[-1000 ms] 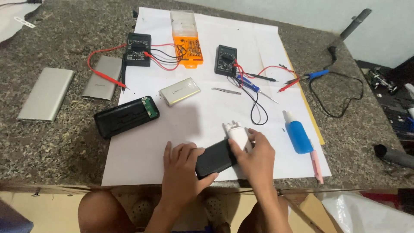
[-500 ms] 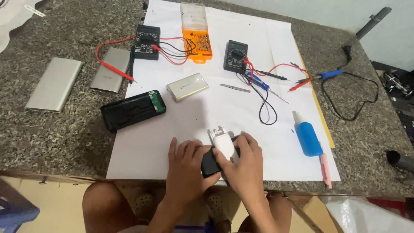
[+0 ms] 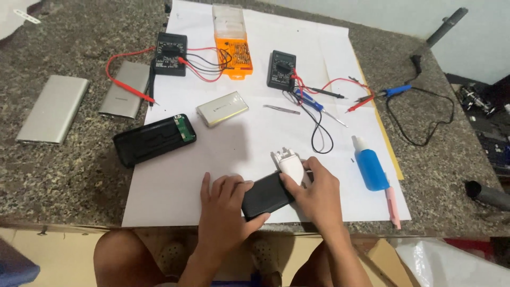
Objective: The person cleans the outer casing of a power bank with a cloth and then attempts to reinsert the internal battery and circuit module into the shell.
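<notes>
My left hand (image 3: 223, 210) grips the near end of a black power bank case (image 3: 266, 195) on the white paper sheet (image 3: 175, 180) at the table's front edge. My right hand (image 3: 319, 191) holds the case's far end, where a white inner part (image 3: 291, 165) sticks out; the thumb presses on that white piece. Both hands meet over the case, which lies tilted across the paper.
An open black power bank shell (image 3: 154, 139), a silver battery cell (image 3: 222, 108), tweezers (image 3: 280, 109), two black multimeters (image 3: 171, 47) (image 3: 280, 69) with red and black leads, an orange screwdriver box (image 3: 232, 41), a blue bottle (image 3: 370, 165), two silver power banks (image 3: 53, 109) (image 3: 126, 89), a soldering iron cable (image 3: 419, 114).
The view has shifted slightly. My hands stay on the black case, and the white part now shows a little further out from under my right hand.
</notes>
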